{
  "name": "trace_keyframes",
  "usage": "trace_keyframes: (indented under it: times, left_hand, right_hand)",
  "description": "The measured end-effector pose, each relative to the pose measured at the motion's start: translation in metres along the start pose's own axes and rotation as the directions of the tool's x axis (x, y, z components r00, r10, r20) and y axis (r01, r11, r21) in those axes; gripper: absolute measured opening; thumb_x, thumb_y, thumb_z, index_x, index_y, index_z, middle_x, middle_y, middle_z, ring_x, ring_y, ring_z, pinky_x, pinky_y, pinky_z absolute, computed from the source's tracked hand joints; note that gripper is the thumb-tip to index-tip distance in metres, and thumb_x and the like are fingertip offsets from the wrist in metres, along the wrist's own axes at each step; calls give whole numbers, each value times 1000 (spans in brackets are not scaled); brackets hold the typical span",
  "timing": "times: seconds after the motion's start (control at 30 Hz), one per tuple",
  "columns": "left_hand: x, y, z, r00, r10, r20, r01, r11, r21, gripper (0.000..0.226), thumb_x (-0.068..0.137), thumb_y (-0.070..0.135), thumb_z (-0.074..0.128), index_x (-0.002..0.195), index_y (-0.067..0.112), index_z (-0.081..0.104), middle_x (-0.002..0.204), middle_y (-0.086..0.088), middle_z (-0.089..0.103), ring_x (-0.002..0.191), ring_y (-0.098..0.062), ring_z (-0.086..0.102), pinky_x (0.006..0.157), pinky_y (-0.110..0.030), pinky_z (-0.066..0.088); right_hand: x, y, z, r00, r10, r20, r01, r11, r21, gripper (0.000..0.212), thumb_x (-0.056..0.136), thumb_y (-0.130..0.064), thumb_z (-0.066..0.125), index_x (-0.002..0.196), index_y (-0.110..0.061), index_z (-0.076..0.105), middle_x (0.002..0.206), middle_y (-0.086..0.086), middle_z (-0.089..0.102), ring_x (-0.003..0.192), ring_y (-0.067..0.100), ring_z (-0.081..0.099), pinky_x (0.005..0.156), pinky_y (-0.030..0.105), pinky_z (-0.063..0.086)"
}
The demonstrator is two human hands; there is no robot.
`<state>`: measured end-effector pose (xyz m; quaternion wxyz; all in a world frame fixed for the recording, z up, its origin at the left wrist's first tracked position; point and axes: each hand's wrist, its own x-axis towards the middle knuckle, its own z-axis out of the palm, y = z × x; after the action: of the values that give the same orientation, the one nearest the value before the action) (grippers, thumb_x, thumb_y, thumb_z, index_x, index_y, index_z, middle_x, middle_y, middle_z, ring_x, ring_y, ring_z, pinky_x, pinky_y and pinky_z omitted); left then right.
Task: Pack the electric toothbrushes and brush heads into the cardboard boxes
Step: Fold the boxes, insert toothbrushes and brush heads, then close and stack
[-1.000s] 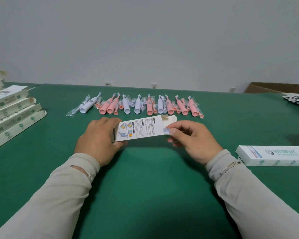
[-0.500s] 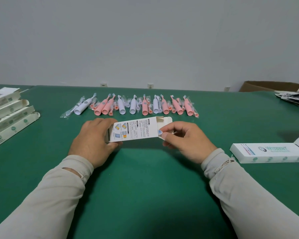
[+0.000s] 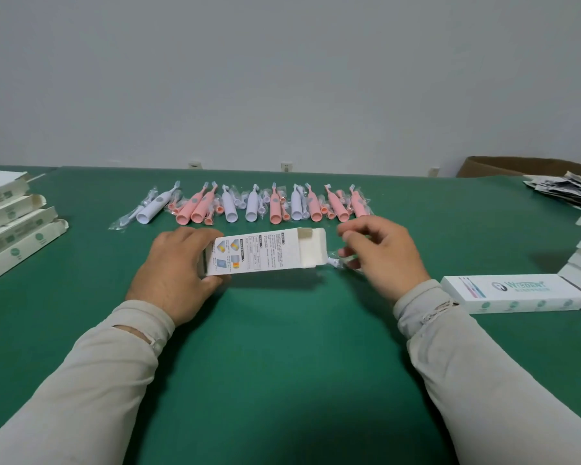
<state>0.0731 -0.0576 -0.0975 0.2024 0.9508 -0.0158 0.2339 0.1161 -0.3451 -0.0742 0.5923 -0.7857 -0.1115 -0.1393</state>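
Two hands work over the green surface (image 3: 282, 347): your left hand (image 3: 173, 270) grips one end of the white cardboard box (image 3: 259, 251), held just above the surface with its right end flap open. Your right hand (image 3: 381, 253) pinches a plastic-wrapped brush head (image 3: 336, 262) at that open end. A row of toothbrushes (image 3: 272, 206) lies just beyond.
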Motion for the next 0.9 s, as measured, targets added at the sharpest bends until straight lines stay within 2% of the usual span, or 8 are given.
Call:
trace_keyframes:
  times: [0.1, 0.2, 0.27, 0.43, 0.6, 0.77, 0.83, 0.9]
  left_hand:
    - [0, -3, 0, 998, -63, -32, 63, 998, 10, 54, 77, 30, 80, 127, 30, 57, 123, 3, 56, 118, -27, 42, 96, -43, 40]
    - [1, -2, 2, 997, -60, -45, 61, 998, 32, 55, 77, 29, 79, 127, 27, 57, 123, -1, 57, 118, -29, 43, 100, -40, 35]
    - [2, -1, 4, 997, -53, -50, 56, 997, 52, 53, 77, 28, 78, 127, 25, 58, 122, -2, 58, 117, -30, 44, 100, -37, 33]
    - [3, 0, 6, 982, -147, -120, 152, 988, 38, 53, 79, 26, 76, 129, 24, 56, 126, -4, 57, 118, -33, 43, 99, -42, 36]
    - [4, -5, 5, 982, -140, -129, 148, 988, 51, 54, 79, 26, 77, 129, 23, 56, 127, -4, 58, 117, -34, 45, 100, -40, 34]
    - [2, 0, 6, 985, -129, -111, 133, 991, 32, 53, 79, 24, 77, 128, 24, 56, 126, -3, 57, 118, -32, 43, 99, -39, 35]
    - [2, 1, 6, 984, -136, -117, 140, 990, 25, 53, 79, 24, 77, 128, 25, 57, 126, -2, 57, 118, -32, 42, 99, -40, 36]
    - [2, 1, 5, 983, -142, -115, 146, 989, 30, 53, 80, 25, 76, 129, 25, 56, 127, -2, 57, 119, -32, 42, 99, -41, 36]
  right_hand:
    - [8, 12, -12, 980, 20, -197, -77, 956, -282, 22, 90, -12, 62, 81, -32, 65, 87, -15, 65, 77, 9, 63, 84, 33, 53]
    - [7, 17, -14, 991, 117, -70, -136, 834, -535, 14, 92, -23, 62, 100, -31, 68, 104, -13, 69, 94, 16, 63, 94, 33, 50]
    - [5, 17, -10, 987, 158, 11, -110, 735, -669, 21, 92, -32, 62, 112, -30, 69, 115, -12, 69, 105, 18, 63, 95, 32, 49]
    - [3, 7, 13, 984, -136, 111, 172, 627, -760, 34, 96, -35, 58, 129, -28, 64, 123, -3, 66, 121, 24, 50, 102, 37, 41]
    - [4, 1, 39, 956, -45, 291, 287, 356, -889, 19, 99, -33, 50, 112, -30, 64, 87, 0, 55, 92, 24, 47, 81, 37, 39]
    - [-1, -3, 36, 939, -22, 344, 317, 446, -837, 32, 94, -25, 52, 126, -24, 46, 82, -4, 58, 76, 27, 55, 63, 33, 39]
    - [2, -7, 23, 967, -58, 248, 240, 533, -811, 38, 91, -26, 54, 127, -25, 43, 72, -9, 50, 70, 26, 55, 62, 33, 38]
    - [4, -10, 10, 992, -116, 52, 121, 732, -670, 40, 87, -22, 56, 125, -33, 46, 73, -10, 53, 68, 21, 57, 62, 30, 40]
